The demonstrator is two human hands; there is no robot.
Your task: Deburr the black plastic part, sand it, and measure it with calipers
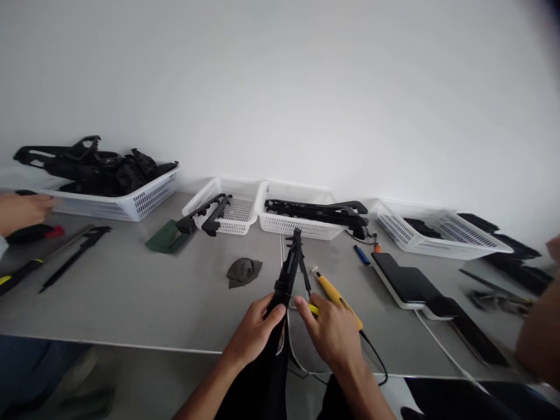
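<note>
grey table (131,291); white wall (280,87); left hand (254,335) clasps black part (289,274); right hand (332,332) touching

black part (289,265): long, narrow, dark plastic, a thin rod alongside; slants up and away from the person, held at mid-length.
yellow piece (313,309): small, mostly covered, pinched just beside the black part.

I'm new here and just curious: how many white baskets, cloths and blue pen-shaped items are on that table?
White baskets: 4
Cloths: 2
Blue pen-shaped item: 1
Total: 7
</note>
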